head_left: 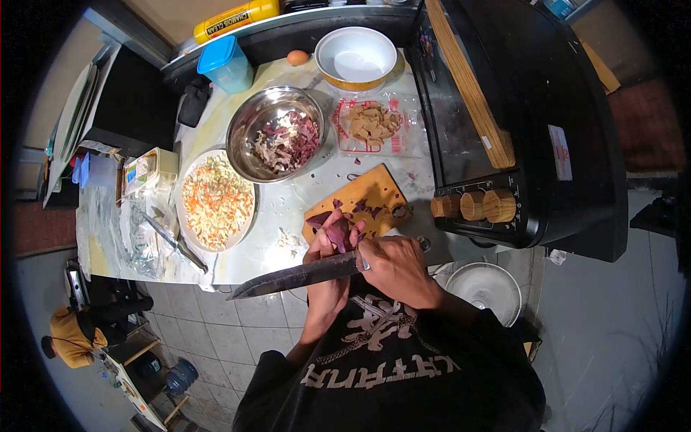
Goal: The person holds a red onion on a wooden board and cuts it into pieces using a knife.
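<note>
My left hand (331, 293) is closed around a chunk of purple vegetable (342, 236), whose exact kind I cannot make out. A large knife (288, 279) lies across in front of that hand, its dark blade pointing left. My right hand (402, 266) grips the knife's handle, mostly hidden in the fingers. Under and beyond the purple chunk is a wooden cutting board (381, 186) with dark purple scraps on it. Past the board, a steel bowl (248, 126) contains purple strips and whitish pieces.
A plate (253, 216) of shredded orange and white vegetables and a second knife (183, 252) lie left. Brown slices (373, 122) rest on plastic. Behind are a white bowl (354, 54), an egg (297, 57) and a blue-lidded container (224, 65). A black oven (533, 144) stands right.
</note>
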The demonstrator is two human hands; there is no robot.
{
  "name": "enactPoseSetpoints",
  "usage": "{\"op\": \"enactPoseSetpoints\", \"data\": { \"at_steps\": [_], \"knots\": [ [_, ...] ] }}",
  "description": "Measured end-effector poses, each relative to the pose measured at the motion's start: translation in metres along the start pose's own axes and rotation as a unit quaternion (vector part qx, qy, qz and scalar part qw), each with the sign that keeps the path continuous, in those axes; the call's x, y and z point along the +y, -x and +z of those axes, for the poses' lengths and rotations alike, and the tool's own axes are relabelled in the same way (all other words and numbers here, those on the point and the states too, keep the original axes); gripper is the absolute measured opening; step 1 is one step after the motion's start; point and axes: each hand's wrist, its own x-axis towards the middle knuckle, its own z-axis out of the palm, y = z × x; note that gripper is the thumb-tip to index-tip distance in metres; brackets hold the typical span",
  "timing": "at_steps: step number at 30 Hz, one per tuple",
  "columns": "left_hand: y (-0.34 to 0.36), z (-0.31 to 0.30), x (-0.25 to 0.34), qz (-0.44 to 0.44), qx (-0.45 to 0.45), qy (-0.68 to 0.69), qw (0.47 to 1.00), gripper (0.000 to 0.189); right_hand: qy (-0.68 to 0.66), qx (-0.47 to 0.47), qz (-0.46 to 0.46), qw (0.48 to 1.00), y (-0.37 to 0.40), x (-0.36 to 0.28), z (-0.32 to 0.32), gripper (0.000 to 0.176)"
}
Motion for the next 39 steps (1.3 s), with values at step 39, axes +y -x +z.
{"op": "enactPoseSetpoints", "data": {
  "at_steps": [39],
  "knots": [
    [0.003,0.004,-0.008,0.112,0.041,-0.042,0.992,0.056,0.008,0.022,0.018,1.000,-0.003,-0.009,0.002,0.018]
  ]
}}
